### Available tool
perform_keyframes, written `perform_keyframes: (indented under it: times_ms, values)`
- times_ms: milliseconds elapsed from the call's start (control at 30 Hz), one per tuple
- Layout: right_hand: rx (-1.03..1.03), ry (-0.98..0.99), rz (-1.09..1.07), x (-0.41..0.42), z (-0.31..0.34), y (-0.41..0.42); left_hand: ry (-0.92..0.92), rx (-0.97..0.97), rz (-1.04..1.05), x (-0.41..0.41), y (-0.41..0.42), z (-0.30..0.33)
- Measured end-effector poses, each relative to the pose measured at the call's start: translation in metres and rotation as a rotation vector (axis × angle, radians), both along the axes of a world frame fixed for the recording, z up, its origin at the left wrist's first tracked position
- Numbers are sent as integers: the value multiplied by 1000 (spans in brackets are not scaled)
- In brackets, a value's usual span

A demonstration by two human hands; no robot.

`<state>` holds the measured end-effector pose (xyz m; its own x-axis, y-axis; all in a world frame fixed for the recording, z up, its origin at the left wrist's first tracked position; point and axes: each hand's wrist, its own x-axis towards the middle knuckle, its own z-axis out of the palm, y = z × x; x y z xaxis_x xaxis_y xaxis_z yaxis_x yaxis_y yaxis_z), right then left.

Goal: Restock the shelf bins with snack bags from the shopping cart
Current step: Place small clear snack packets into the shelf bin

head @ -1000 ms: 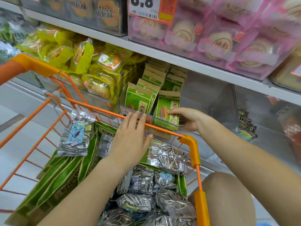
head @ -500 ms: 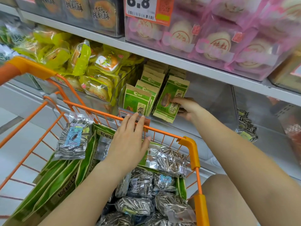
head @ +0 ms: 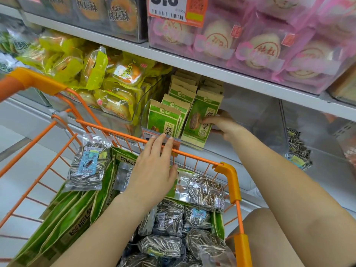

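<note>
right hand [head: 221, 124]: is pinching green seed bag [head: 200, 120] at frame centre, fingers curled around it.
left hand [head: 154, 170]: is resting flat, fingers straight, on cart rim [head: 194, 157].
advice: keep it upright, slide behind front bags.

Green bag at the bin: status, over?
Right hand grips green bag, upright at the bin's front row. Left hand open, fingers on cart rim. Nothing blocking.

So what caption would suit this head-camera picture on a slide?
Right hand sets a green snack bag into the shelf bin while the left hand rests over the orange cart.
</note>
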<state>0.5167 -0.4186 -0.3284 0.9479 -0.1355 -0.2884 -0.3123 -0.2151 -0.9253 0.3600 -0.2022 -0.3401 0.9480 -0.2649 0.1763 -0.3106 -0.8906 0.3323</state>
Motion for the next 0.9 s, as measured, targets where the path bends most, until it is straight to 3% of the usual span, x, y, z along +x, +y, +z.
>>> perform_keyframes:
  times_ms: [200, 333, 500, 700, 900]
  values:
    - [-264, -175, -118, 3, -5, 11, 2, 12, 4, 1, 0, 1]
    - [-346, -122, -221, 12, -10, 13, -23, 34, 8, 3, 0, -1]
    - [-241, 69, -31, 19, -13, 4, -26, 44, 4, 3, 1, -3]
    - [-197, -215, 83, 17, -14, -3, -36, 59, 17, 4, 0, -5]
    - [-394, -296, 118, 8, -25, -11, -33, 81, 13, 3, -2, -4]
